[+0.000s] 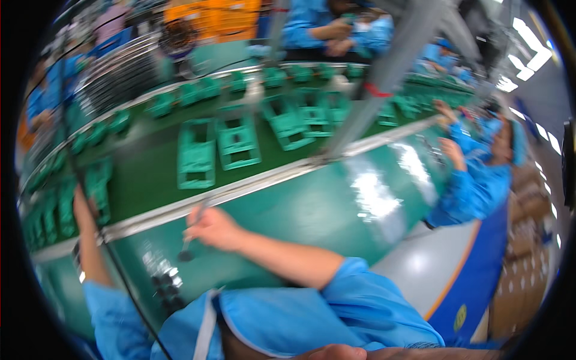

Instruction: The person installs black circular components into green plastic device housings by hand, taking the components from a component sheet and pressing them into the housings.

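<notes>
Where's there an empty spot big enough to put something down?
The widest bare patch is the green worktop, between the pale rail and the right forearm. A smaller one is on the belt, between the green frames by the left hand and the next frame. It's crowded at the belt's left end.

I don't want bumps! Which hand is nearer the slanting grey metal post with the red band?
Right. The right hand is left of the post; the left hand is farther left, beside a green plastic frame.
</notes>
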`<state>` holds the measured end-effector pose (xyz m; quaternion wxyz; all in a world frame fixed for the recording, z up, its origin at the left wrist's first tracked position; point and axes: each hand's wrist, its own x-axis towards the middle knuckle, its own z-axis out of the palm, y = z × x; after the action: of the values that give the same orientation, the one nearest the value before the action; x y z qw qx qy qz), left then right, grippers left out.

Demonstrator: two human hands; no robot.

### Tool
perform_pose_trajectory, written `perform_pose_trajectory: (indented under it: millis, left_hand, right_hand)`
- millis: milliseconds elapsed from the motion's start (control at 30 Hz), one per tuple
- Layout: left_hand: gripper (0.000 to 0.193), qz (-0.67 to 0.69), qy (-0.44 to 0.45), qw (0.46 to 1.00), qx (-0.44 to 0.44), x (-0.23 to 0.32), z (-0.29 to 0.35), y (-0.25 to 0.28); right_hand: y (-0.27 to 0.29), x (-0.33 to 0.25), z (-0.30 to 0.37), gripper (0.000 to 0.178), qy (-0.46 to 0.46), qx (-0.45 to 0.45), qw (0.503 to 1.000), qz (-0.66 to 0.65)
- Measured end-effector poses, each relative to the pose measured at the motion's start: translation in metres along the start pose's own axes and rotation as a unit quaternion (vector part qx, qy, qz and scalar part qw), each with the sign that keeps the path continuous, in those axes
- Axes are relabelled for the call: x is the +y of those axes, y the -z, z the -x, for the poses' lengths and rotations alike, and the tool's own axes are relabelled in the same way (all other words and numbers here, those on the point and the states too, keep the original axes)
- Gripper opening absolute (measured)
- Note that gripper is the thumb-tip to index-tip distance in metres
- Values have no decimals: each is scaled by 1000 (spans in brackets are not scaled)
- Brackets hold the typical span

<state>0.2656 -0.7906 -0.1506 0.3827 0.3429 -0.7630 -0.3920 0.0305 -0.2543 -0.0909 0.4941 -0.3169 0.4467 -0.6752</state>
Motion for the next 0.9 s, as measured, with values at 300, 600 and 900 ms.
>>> perform_pose_trajectory:
  millis: [300, 600, 900]
  left_hand:
    - [14, 197, 303, 914, -185, 74, 59, -136]
    - [36, 172, 158, 934, -271, 216, 237, -153]
    - [61, 145, 175, 887, -402, 277, 296, -174]
  right_hand:
    - [22, 22, -1, 16, 12, 56, 997, -41]
    - [28, 11, 4, 14, 61, 91, 973, -201]
    - [28, -38, 24, 18, 95, 143, 984, -51]
